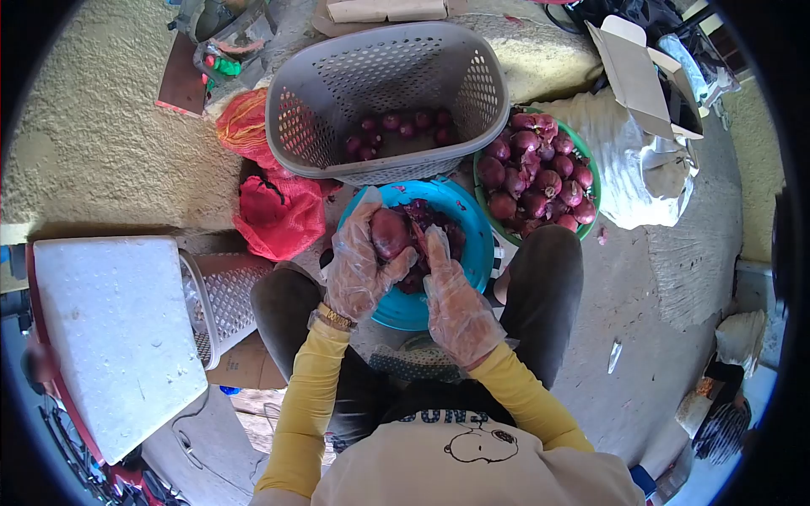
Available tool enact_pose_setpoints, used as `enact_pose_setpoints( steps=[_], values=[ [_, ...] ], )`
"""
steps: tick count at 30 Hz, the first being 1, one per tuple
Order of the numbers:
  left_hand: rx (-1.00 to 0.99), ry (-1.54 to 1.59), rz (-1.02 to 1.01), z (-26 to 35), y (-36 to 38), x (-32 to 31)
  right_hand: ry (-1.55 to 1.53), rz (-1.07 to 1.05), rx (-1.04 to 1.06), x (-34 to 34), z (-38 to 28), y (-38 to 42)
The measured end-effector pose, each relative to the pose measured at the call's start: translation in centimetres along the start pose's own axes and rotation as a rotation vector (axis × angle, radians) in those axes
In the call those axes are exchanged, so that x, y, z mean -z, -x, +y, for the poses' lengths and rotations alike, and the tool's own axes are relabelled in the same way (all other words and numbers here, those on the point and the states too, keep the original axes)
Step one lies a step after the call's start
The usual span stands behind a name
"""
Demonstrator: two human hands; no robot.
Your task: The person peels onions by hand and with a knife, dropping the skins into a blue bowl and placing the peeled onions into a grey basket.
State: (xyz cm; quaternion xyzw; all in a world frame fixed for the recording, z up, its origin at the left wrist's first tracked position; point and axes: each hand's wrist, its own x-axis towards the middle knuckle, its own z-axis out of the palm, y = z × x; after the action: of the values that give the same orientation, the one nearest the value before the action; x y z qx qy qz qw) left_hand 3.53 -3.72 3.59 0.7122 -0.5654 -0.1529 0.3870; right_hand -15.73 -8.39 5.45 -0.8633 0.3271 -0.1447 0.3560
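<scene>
My left hand [356, 270], in a clear plastic glove, grips a large red onion [389, 234] above a blue basin [477, 253]. Close to the onion's right side is my right hand [456, 297], gloved likewise, its fingers bent together. A thin reddish piece shows by those fingertips; I cannot make out whether it is onion skin or a tool. Dark purple onion peelings [447, 221] lie in the basin beneath both hands.
Behind the basin stands a grey plastic basket [291, 164] with several onions inside. A green basin [597, 198] heaped with red onions is at right, beside a white sack [620, 160]. Red mesh bags [283, 219] and a white foam box lid [118, 329] are at left.
</scene>
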Motion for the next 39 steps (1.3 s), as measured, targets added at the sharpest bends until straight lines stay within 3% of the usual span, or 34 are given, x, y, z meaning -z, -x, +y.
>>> enact_pose_setpoints(
  steps=[8,11,14,16,24,28,31,37,39],
  values=[
    [0.014,-0.086,-0.051,0.2,0.4,-0.1,-0.063,0.000,-0.007,-0.3,0.3,0.5],
    [0.034,0.001,-0.034,0.1,0.1,0.2,-0.049,0.129,0.083,-0.7,0.2,0.1],
    [0.048,0.012,-0.032,-0.3,0.4,-0.2,-0.047,0.090,0.100,-0.1,0.0,0.8],
    [0.043,0.005,-0.033,0.2,0.4,-0.2,-0.122,-0.089,-0.100,0.3,-0.2,0.8],
    [0.081,-0.006,-0.100,0.4,0.4,-0.3,-0.056,-0.024,0.001,-0.5,0.7,0.9],
    [0.020,-0.046,-0.027,0.3,0.3,-0.2,-0.012,0.058,0.071,-1.1,0.5,0.4],
    [0.027,-0.057,-0.030,-0.1,0.3,-0.4,-0.107,-0.109,-0.092,-0.2,0.3,1.6],
    [0.030,0.031,-0.039,0.5,0.2,-0.5,-0.054,0.036,0.019,-1.1,1.1,0.5],
    [0.011,0.055,-0.013,0.4,0.1,-0.6,-0.096,-0.013,-0.012,-1.1,1.3,1.6]
  ],
)
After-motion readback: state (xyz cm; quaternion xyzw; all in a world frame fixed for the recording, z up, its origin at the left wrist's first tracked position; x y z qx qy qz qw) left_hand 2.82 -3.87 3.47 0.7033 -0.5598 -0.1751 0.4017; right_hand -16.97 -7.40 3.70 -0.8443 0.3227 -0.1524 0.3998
